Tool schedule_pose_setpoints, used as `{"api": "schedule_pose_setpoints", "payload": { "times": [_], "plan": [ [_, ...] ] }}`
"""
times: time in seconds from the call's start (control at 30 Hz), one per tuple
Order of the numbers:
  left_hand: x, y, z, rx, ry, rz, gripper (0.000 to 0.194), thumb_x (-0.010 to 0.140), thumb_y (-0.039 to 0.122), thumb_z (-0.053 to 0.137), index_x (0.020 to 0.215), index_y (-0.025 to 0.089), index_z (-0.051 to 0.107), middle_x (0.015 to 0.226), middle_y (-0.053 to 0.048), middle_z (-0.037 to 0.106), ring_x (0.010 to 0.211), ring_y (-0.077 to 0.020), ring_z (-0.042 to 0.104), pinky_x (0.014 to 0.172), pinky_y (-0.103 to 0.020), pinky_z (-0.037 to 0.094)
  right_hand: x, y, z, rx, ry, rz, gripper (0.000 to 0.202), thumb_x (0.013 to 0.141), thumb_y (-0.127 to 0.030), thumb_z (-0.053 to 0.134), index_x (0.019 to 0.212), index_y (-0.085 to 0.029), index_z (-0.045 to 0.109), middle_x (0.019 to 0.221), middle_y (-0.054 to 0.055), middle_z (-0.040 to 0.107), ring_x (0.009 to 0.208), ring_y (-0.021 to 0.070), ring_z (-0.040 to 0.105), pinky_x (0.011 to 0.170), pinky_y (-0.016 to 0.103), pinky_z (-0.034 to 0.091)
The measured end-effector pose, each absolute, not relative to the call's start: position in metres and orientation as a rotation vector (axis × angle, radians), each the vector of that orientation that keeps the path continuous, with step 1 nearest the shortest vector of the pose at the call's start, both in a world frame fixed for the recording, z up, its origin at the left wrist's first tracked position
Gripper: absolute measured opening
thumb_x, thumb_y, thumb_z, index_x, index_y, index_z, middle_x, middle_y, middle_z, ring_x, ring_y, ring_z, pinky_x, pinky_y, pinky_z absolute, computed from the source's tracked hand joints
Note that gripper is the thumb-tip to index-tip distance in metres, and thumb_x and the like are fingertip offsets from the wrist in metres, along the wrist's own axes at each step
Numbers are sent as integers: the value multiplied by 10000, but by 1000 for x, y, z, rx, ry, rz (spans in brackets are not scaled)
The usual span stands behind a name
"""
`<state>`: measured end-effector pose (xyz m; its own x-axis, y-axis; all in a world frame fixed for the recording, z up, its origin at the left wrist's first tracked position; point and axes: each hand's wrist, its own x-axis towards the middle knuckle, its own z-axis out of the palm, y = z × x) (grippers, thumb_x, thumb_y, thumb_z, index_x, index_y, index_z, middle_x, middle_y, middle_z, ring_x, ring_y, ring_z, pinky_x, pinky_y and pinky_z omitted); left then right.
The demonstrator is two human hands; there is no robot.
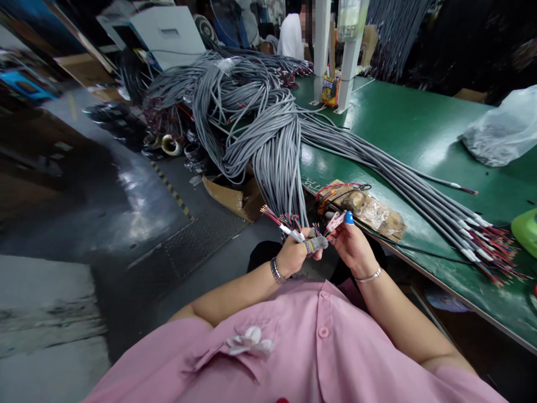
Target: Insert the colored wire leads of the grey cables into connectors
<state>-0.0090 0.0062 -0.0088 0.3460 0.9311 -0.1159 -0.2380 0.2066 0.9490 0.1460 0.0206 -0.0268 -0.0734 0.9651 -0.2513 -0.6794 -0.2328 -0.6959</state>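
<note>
My left hand [294, 256] is closed round the ends of several grey cables, with a grey finger cover on one finger. Thin coloured wires [273, 215] fan out from white sleeved cable ends above its fingers. My right hand [353, 246], a blue cover on its thumb, pinches a small pink clip [335, 222] close to the wire tips at my left fingers. Whether the clip bites on a wire is too small to tell. From the left hand's area a thick bundle of grey cables [279, 145] runs up over the table edge.
On the green table [419, 123] lie more grey cables [390, 173] with bared coloured wires at the right. A taped wooden block [373, 212] with wires sits at the near edge. A plastic bag [501, 131], white posts [322, 50] and a floor carton [230, 196] are around.
</note>
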Motion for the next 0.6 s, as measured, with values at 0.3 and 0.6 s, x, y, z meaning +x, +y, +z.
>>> {"api": "schedule_pose_setpoints", "payload": {
  "times": [0.3, 0.6],
  "plan": [
    [-8, 6, -7, 1092, 903, 903, 344, 731, 410, 738, 581, 131, 604, 475, -10, 577, 434, -79, 471, 480, -238, 353, 143, 22, -26, -829, -506, 1588, 370, 734, -567, 718, 822, -210, 677, 724, 4, 645, 632, 139, 548, 598, 273, 460],
    [-16, -1, -11, 1116, 864, 943, 322, 757, 416, 721, 653, 126, 629, 516, -12, 596, 465, -93, 507, 500, -243, 373, 149, 18, -24, -782, -521, 1765, 591, 729, -754, 569, 897, -201, 695, 799, 31, 672, 630, 134, 570, 604, 267, 474]
  ]
}}
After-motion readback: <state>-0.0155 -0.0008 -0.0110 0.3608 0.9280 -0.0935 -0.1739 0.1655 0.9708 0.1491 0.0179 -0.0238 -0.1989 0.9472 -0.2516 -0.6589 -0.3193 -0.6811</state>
